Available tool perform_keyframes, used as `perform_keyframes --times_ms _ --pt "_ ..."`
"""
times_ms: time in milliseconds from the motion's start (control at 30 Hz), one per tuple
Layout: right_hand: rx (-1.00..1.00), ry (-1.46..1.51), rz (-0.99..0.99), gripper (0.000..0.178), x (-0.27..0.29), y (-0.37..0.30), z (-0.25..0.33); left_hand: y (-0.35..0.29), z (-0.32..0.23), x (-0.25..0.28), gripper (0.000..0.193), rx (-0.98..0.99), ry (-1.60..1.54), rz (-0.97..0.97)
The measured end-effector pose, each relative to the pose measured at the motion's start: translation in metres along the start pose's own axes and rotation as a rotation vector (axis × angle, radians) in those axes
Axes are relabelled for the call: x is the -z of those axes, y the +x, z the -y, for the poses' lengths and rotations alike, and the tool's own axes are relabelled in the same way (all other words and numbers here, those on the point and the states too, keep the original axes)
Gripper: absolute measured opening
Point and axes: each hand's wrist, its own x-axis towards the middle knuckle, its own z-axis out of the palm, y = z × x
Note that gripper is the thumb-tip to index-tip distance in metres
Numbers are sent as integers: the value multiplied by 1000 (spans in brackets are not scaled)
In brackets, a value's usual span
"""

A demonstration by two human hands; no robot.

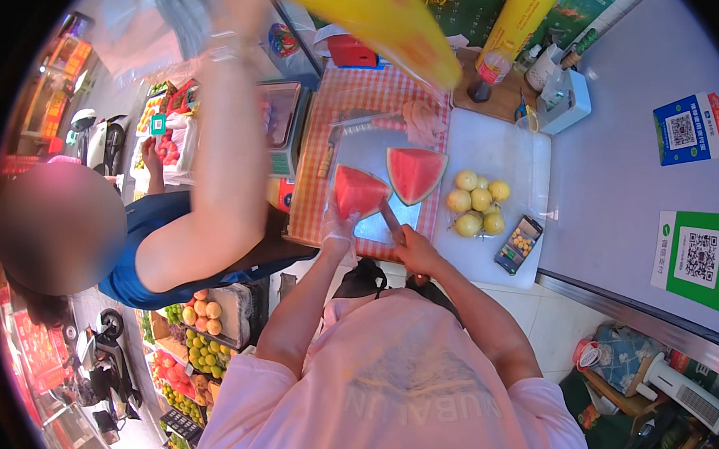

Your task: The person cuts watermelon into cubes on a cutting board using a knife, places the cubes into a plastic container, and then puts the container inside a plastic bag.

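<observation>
My left hand [339,227], in a clear plastic glove, grips a cut watermelon piece [360,189] from its near left side. In my right hand [416,252] is a knife [391,216], its blade angled up against the near right edge of that piece. A second watermelon piece [416,175] lies just to the right, red flesh up. Both pieces rest on a pale board [363,151] over a red checked tablecloth [302,216]. Behind them lie a long knife [369,122] and a crumpled pinkish cloth or bag [423,124].
A person [198,236] at left raises an arm near a blurred yellow sheet [378,19]. To the right, yellow round fruits [479,204] in clear plastic and a phone [518,245] lie on a white board [495,131]. A scale [284,138] stands left; fruit crates [208,327] lie beyond.
</observation>
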Motion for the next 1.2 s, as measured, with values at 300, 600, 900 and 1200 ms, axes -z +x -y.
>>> perform_keyframes --times_ms 300,600,900,1200 --pt "-47 39 -52 21 42 -103 -3 1 -48 6 66 142 304 -114" --pt "189 -185 -362 27 -8 -17 31 -38 -65 -30 68 144 752 -77" --pt "253 -371 -295 29 -18 23 56 -36 -39 -24 49 109 732 -45" --pt "114 -502 -152 32 -41 52 48 -36 -46 -23 34 86 565 -140"
